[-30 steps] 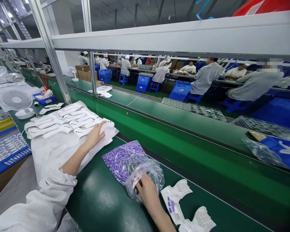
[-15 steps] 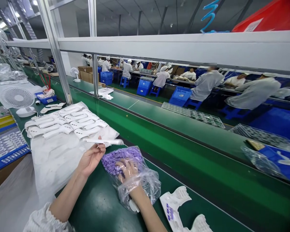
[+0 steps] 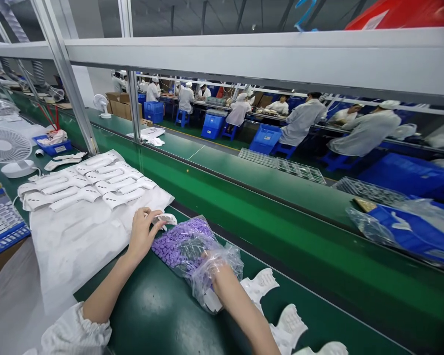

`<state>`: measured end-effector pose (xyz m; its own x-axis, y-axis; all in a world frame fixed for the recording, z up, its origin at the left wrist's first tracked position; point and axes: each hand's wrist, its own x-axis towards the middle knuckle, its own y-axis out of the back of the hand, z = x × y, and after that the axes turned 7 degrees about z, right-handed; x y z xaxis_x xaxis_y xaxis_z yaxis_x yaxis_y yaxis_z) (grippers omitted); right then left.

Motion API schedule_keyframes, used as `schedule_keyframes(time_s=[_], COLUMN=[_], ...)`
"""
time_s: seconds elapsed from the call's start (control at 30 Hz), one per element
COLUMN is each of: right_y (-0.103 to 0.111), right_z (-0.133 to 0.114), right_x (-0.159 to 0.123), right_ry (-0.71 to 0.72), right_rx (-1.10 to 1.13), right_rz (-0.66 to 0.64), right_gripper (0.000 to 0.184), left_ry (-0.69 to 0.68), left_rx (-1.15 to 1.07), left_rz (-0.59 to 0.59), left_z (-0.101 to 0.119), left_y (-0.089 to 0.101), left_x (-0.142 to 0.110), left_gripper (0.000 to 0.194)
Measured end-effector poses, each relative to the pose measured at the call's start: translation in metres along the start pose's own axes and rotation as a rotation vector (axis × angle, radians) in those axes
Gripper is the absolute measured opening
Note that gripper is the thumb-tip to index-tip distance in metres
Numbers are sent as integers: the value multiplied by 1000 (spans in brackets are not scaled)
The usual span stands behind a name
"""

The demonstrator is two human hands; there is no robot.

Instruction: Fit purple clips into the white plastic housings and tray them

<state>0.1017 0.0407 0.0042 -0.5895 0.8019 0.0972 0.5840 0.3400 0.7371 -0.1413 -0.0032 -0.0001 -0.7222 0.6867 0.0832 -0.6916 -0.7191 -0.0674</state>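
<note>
My left hand (image 3: 144,231) pinches a curved white plastic shell (image 3: 166,219) between thumb and fingers, above the far left corner of a clear plastic bag. Inside that bag (image 3: 181,244) lie many small purple pieces (image 3: 167,250). The wrist of my right hand (image 3: 216,271) is at the crumpled mouth of the bag, and its fingers are hidden by the plastic. Similar white plastic shells (image 3: 124,196) lie in rows on a white sheet (image 3: 92,236) to the left. To the right of the bag, white shaped parts (image 3: 290,323) rest on the green table.
At the left stand a white fan (image 3: 2,144), a small blue tray (image 3: 57,147) and a blue crate (image 3: 7,222) of white parts. A metal frame post (image 3: 68,79) rises behind the sheet. Blue plastic packaging (image 3: 410,229) lies far right. People in white work at tables beyond.
My right hand has drawn back from the purple pieces toward the bag's mouth. The shell in my left hand has turned and its fingers have changed position. The whole view has shifted.
</note>
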Motion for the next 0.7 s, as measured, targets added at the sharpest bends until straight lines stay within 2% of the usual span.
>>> schedule_keyframes(time_s=[0.13,0.23,0.37,0.57,0.63,0.7], right_y=[11,16,21,25,24,20], right_z=[-3,-3,-2,5,10,17], right_x=[4,6,9,9,9,10], right_ry=[-79,-161,-248,-187,-178,-198], right_rx=[-118,-178,-240,-182,-146,-119], right_rz=[-44,-41,18,-30,-45,-37], right_gripper=[25,24,22,26,23,18], left_ry=[90,309,615,952,987,960], left_rx=[-185,-328,-398,-409,-402,-403], left_rz=[56,-4,-111,-417,-444,-404], left_z=[12,23,29,8,-3,-11], left_y=[-4,-4,-5,-20,-25,-28], left_x=[-2,-6,-23,-73,-79,-73], left_gripper=[37,49,40,26,27,25])
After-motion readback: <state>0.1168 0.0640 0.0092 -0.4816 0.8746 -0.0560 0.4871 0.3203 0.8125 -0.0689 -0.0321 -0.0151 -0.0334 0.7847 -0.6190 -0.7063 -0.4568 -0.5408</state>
